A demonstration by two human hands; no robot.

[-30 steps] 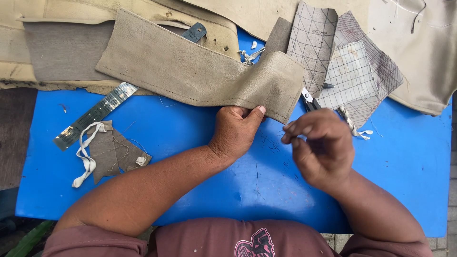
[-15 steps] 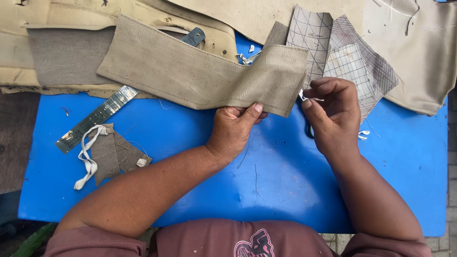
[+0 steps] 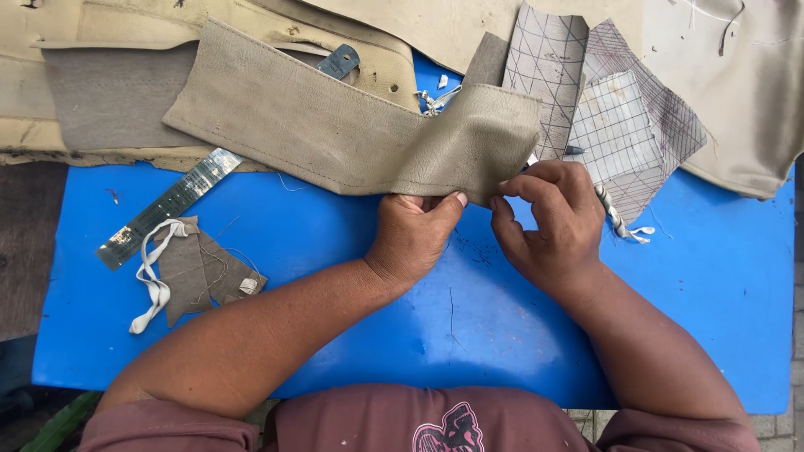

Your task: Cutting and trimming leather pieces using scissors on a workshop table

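Note:
A long grey-beige leather strip (image 3: 335,125) lies across the far part of the blue table (image 3: 335,335). My left hand (image 3: 414,234) pinches the strip's near edge, thumb on top. Close to the right, my right hand (image 3: 548,222) has its fingers curled at the strip's lower right corner, touching the edge. Something dark and thin pokes out just beyond its fingers (image 3: 574,151); I cannot tell what it is.
A metal ruler (image 3: 167,205) lies at the left, with a small leather scrap and white cord (image 3: 193,268) nearby. Gridded fabric pieces (image 3: 628,125) lie to the right of the strip. Larger beige leather sheets (image 3: 737,84) cover the far edge.
My right hand moved up and left from the open table to the strip's right corner. My left hand kept its hold on the strip's edge.

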